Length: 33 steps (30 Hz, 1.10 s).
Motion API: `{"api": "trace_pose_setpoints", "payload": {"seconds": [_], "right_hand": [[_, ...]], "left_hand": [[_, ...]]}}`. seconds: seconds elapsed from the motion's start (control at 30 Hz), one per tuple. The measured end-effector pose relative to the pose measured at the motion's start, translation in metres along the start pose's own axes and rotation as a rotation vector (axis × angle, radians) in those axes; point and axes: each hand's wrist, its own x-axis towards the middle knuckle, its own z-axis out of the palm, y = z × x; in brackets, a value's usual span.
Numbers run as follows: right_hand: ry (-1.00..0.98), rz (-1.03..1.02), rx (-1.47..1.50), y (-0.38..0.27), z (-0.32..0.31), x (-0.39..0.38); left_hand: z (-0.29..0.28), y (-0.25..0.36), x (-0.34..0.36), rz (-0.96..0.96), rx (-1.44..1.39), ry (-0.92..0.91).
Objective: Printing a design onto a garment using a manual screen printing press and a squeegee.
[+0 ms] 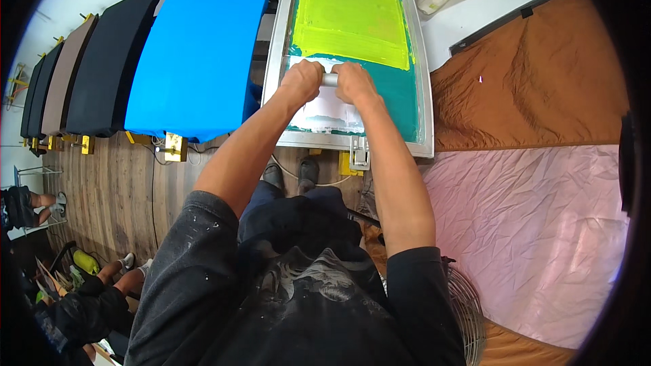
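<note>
Both my fists are closed around the grey handle of a squeegee (330,79), which lies over a metal-framed printing screen (425,98). My left hand (302,83) grips its left end and my right hand (354,83) its right end, close together. The squeegee's blade is hidden by my hands. Beyond them, lime-yellow ink (352,17) covers the far part of the screen. A pale, whitish patch (332,112) shows on the near part, with teal mesh (397,102) to its right. A clamp (359,152) holds the near edge.
On the left stands a row of printing boards: a blue cloth-covered one (200,54), then black and brown ones. Brown and pink sheets (529,230) hang at the right. A wire fan guard (468,312) is by my right elbow. Other people's legs (112,278) show at lower left.
</note>
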Motion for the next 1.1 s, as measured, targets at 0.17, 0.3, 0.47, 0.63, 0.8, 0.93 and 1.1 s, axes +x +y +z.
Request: {"api": "trace_pose_setpoints", "payload": {"seconds": [0.17, 0.3, 0.47, 0.63, 0.8, 0.93, 1.1], "right_hand": [[-0.001, 0.013, 0.013, -0.006, 0.003, -0.013], [-0.011, 0.037, 0.04, -0.009, 0.002, -0.024], [-0.046, -0.001, 0.01, -0.009, 0.009, -0.036], [0.011, -0.028, 0.062, -0.006, 0.022, -0.055], [0.065, -0.069, 0.086, -0.007, 0.026, -0.071], [0.065, -0.05, 0.089, -0.009, 0.03, -0.078], [0.051, -0.017, 0.097, -0.014, 0.028, -0.086]], "left_hand": [[0.007, 0.0, -0.011, -0.001, 0.001, 0.026], [0.012, -0.001, -0.019, 0.024, 0.009, 0.064], [0.019, 0.001, -0.036, 0.074, 0.002, 0.1], [0.015, 0.01, -0.057, 0.043, -0.041, 0.032], [0.013, 0.013, -0.07, 0.071, -0.051, 0.0], [0.012, 0.016, -0.077, 0.059, -0.055, -0.026], [0.016, 0.014, -0.078, 0.087, -0.025, -0.037]]}}
